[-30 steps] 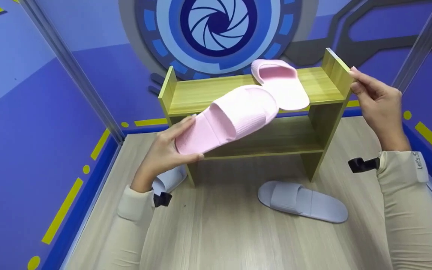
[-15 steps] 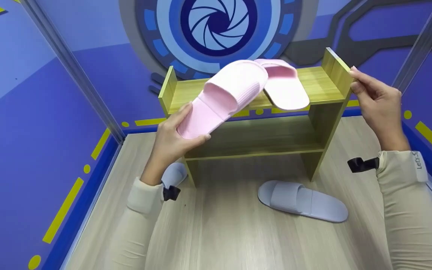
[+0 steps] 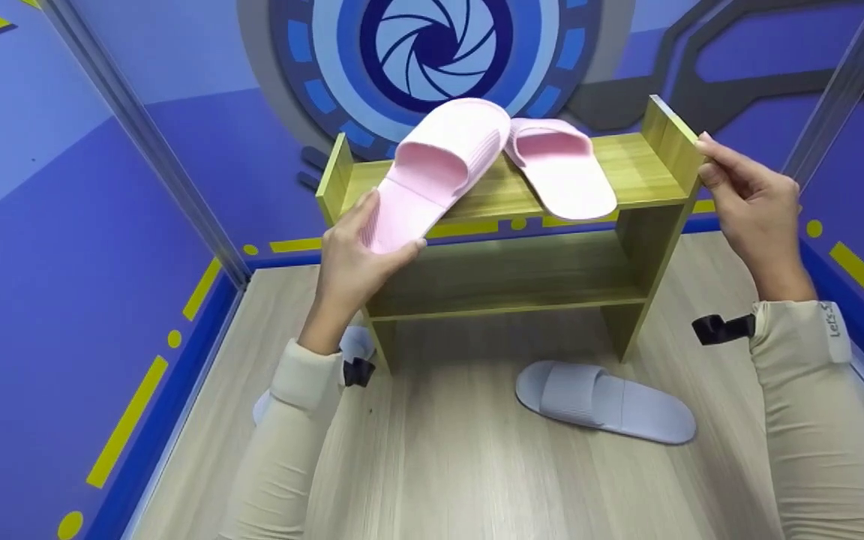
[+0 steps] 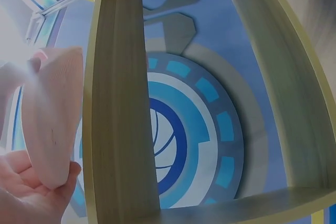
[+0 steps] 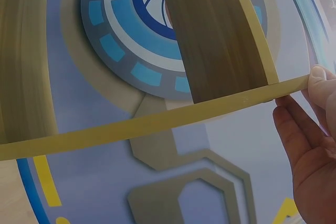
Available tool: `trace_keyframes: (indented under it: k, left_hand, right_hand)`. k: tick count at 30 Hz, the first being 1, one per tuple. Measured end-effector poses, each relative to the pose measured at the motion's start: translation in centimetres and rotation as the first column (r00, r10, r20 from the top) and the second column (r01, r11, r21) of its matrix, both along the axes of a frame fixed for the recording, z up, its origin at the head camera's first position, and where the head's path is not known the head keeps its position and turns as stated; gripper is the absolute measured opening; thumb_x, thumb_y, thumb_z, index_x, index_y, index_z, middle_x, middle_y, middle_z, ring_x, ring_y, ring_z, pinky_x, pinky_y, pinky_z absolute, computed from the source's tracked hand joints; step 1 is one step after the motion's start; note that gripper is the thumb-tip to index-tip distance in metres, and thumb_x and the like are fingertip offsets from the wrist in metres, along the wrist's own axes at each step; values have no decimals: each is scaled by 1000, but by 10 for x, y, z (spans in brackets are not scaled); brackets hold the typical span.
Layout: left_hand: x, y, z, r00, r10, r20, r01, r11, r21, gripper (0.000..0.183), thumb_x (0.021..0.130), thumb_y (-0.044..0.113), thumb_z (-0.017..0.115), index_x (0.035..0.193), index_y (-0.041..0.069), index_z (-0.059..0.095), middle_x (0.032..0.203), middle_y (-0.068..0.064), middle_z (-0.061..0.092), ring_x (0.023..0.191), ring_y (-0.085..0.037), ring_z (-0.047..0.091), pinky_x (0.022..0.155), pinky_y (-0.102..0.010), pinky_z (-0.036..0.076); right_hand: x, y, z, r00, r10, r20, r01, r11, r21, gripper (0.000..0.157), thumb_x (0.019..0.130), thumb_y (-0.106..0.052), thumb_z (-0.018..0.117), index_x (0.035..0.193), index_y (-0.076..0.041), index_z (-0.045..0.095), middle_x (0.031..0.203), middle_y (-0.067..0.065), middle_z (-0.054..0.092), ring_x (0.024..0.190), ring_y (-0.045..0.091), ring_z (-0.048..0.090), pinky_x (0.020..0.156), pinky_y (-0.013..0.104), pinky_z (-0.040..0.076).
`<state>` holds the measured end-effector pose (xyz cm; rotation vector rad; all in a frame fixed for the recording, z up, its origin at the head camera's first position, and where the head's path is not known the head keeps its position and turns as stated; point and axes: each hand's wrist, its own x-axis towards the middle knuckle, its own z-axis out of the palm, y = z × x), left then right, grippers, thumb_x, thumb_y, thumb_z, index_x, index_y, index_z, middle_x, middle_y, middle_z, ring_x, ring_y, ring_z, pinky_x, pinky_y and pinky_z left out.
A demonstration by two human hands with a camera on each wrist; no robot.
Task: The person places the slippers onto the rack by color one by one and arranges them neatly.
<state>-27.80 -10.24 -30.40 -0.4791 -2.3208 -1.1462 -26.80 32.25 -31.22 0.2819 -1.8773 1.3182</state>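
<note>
My left hand (image 3: pixel 353 251) grips the heel end of a pink slipper (image 3: pixel 439 161), thumb on one side and fingers on the other. The slipper is tilted, toe up and away, over the left half of the wooden shoe rack's top shelf (image 3: pixel 627 161). In the left wrist view its sole (image 4: pixel 52 124) faces the camera beside the rack. A second pink slipper (image 3: pixel 563 172) lies on the top shelf, its heel over the front edge. My right hand (image 3: pixel 758 202) pinches the front edge of the rack's right side panel (image 3: pixel 676 142); the right wrist view shows the thumb on the panel edge (image 5: pixel 210 106).
A grey slipper (image 3: pixel 604 401) lies on the wood-look floor (image 3: pixel 439 465) in front of the rack. Another grey slipper (image 3: pixel 357 343) is mostly hidden behind my left forearm. The rack has a lower shelf (image 3: pixel 507 277). Blue patterned walls (image 3: pixel 177 150) stand around it.
My left hand has raised the pink slipper and moved it away from me, its toe swinging leftward, so the second pink slipper shows more fully. The right hand stays at the side panel.
</note>
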Motion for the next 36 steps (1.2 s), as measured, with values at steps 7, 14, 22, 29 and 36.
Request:
trace_keyframes:
  k: [7,14,22,29,36]
  left_hand:
    - [-5,7,3,999,50,17,-50,999,-20,81,72,36,82,137,-1,51,141,-17,52,126,-30,53,105,-40,46]
    - [-10,11,3,998,67,5,-67,996,-63,77,73,38,80,134,-1,54,135,-17,57,114,-29,58,98,-40,49]
    - [-12,14,2,996,84,-1,-83,988,-131,76,74,40,79,134,0,54,135,-17,57,118,-31,56,101,-45,46]
    - [-10,15,7,991,104,88,-81,970,-231,79,80,47,72,140,1,47,143,-17,50,129,-33,47,110,-50,36]
    - [-8,13,8,988,90,123,-51,955,-291,83,84,51,66,144,0,41,149,-17,41,137,-37,39,115,-51,28]
  right_hand:
    - [0,-1,0,1000,6,-10,-6,1000,-9,29,88,1,63,117,1,68,125,6,65,112,2,62,85,9,49]
    - [0,0,0,1000,-12,0,12,1000,9,30,89,-1,64,118,-2,68,125,5,65,110,-1,63,84,7,49]
    - [-1,1,-1,1000,-21,5,21,1000,5,30,88,-2,64,118,-3,68,125,5,65,110,-1,63,84,7,49]
    - [-2,1,-2,999,-40,17,40,999,9,30,89,-3,64,119,-5,68,126,5,64,110,-1,63,85,8,49]
    - [-1,0,-2,999,-34,13,34,999,1,30,89,-3,64,119,-4,68,126,5,64,111,0,62,86,8,49]
